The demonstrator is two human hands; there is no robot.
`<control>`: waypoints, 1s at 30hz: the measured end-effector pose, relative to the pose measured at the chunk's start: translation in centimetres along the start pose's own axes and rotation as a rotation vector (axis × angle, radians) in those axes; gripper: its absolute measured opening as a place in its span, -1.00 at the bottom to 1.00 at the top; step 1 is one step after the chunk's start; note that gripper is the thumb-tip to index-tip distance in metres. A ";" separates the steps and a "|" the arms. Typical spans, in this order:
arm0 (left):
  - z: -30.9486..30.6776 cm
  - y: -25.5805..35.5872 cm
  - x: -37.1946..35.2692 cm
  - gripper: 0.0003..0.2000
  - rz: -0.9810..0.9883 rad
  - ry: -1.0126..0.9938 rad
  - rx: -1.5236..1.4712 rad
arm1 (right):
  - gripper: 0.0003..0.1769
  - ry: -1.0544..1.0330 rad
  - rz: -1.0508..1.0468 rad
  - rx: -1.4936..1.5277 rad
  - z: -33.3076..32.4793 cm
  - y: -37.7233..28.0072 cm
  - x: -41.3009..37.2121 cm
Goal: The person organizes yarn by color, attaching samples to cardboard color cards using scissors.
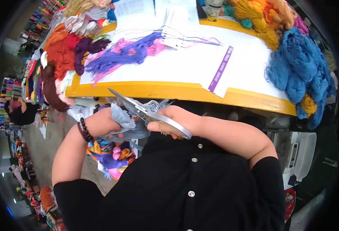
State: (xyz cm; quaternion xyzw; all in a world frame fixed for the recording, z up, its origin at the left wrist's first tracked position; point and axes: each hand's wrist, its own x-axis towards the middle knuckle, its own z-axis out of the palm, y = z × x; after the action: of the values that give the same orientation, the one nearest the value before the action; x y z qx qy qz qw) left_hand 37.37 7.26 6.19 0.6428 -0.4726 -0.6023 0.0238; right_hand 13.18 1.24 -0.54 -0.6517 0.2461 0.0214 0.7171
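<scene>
My left hand [109, 124], with a dark beaded bracelet at the wrist, is closed around a bunch of grey-blue yarn [122, 115] in front of my body. My right hand [167, 120] grips a pair of scissors [127, 101] by its loop handles, the blades pointing up and to the left. The scissors pass over the grey bunch in this view. Pale loose strands [156, 104] show just behind my right hand. Both hands are below the front edge of the yellow-edged table [138, 91].
Purple and pink skeins [133, 54] lie on white paper, near a purple-striped card [220, 71]. Red-orange yarn [61, 50] is piled left, blue yarn [300, 57] right, golden yarn [250, 13] behind. A bag of coloured yarn [113, 159] sits below my left hand. A person [23, 111] is far left.
</scene>
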 end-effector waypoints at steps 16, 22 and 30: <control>-12.8 -2.6 -12.5 -0.87 0.918 0.417 -1.091 | -0.56 1.370 0.811 -0.923 -25.5 15.0 -16.6; -10.6 5.1 -16.6 -0.89 1.062 0.417 -0.911 | -0.47 1.194 0.823 -1.063 -24.3 12.4 -16.5; -12.8 10.0 -17.7 -0.83 1.255 0.535 -0.837 | -0.14 0.592 -0.530 -0.722 -7.5 -1.9 -0.2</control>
State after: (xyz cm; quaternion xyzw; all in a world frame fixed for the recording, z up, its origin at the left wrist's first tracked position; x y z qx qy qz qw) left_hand 44.82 6.12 28.98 0.3172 -0.4591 -0.4294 0.7101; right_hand 11.21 -6.07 1.08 -0.8748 0.2418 -0.2615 0.3283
